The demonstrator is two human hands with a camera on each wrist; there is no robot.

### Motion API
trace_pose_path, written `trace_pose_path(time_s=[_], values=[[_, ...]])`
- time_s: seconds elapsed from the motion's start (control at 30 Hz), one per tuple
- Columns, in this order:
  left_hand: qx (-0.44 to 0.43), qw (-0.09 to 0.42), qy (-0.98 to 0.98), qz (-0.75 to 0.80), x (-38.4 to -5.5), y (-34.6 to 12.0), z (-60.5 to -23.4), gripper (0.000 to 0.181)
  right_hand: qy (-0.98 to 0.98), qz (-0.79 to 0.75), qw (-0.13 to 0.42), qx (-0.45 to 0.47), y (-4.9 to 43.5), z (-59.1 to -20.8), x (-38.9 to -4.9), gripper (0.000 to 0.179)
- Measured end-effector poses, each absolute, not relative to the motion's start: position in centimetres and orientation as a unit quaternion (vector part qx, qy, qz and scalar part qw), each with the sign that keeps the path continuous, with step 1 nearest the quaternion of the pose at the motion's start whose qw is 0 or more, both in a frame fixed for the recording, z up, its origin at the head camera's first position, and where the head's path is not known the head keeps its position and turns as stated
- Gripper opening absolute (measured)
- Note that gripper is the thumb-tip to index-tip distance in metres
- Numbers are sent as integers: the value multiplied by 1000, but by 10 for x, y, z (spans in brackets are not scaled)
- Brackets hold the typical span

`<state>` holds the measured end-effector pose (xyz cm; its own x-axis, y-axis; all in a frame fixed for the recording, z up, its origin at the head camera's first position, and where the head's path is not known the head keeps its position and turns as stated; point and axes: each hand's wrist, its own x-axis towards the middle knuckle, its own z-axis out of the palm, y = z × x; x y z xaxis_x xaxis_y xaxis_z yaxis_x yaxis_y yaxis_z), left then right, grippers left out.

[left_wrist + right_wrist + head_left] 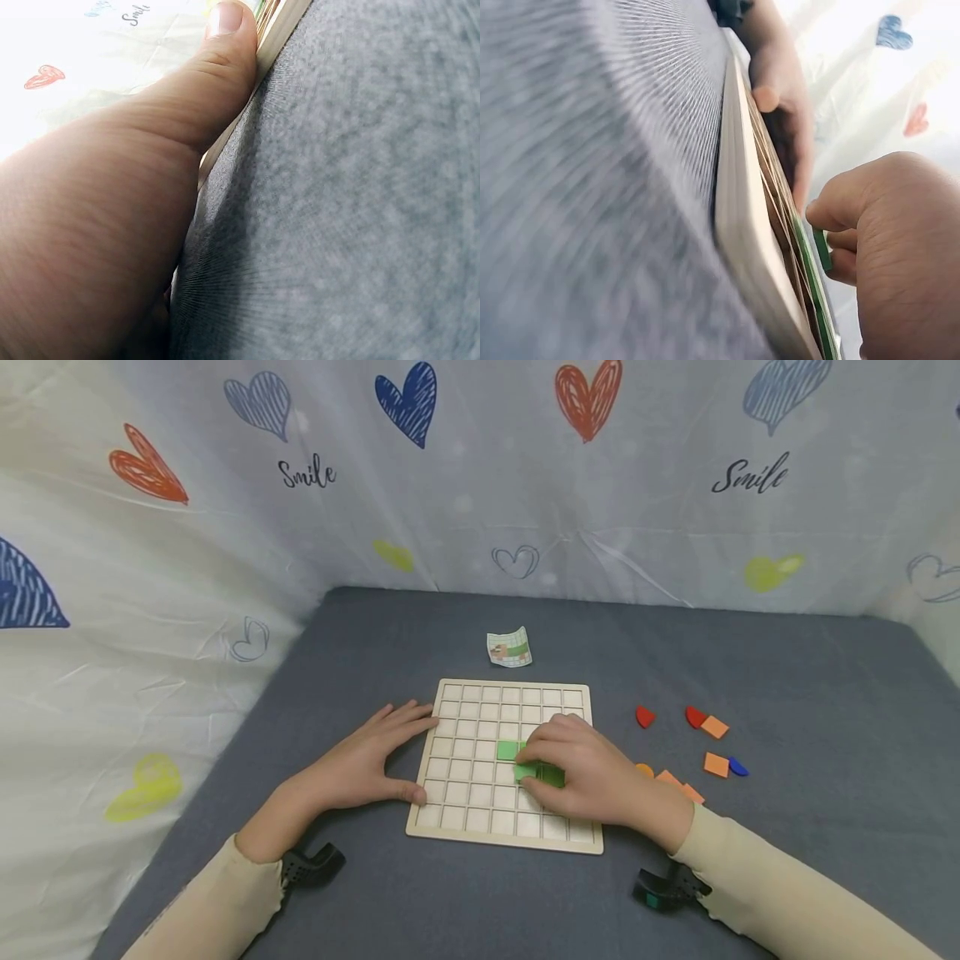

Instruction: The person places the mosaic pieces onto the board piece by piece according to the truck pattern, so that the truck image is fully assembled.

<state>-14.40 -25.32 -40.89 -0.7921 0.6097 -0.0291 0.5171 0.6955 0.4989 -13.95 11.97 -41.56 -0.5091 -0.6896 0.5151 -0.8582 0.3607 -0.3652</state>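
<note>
A wooden grid board [457, 817] of small square cells lies on the table in the head view. My left hand [367, 760] spreads along its left side, fingertips and thumb at the frame; in the left wrist view the thumb [225, 60] lies against the board's edge. Over the board's right half, my right hand [585, 768] pinches a green square tile [823, 249] between thumb and fingers, tilted just above the grid. A light green tile [507, 750] sits in a cell beside the fingertips. Darker green [552, 776] shows under the hand, which hides part of the grid.
Right of the board lie red quarter-round pieces [645, 717], orange squares [716, 765] and a blue piece [738, 767]. Some orange pieces [669, 777] are partly behind the right forearm. A small printed pattern card [509, 647] lies beyond the board, before a heart-print curtain [465, 510].
</note>
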Motion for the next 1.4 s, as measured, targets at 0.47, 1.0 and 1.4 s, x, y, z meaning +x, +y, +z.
trace_pose_path(time_s=[0.47, 1.0, 1.4], values=[[303, 100, 917, 241, -143, -252, -406, 115, -820, 277, 130, 483, 96, -415, -142, 16], [300, 105, 916, 243, -141, -252, -405, 114, -816, 264, 142, 495, 94, -416, -142, 14], [304, 100, 916, 241, -142, -252, -407, 114, -810, 268, 162, 495, 101, -417, -141, 12]])
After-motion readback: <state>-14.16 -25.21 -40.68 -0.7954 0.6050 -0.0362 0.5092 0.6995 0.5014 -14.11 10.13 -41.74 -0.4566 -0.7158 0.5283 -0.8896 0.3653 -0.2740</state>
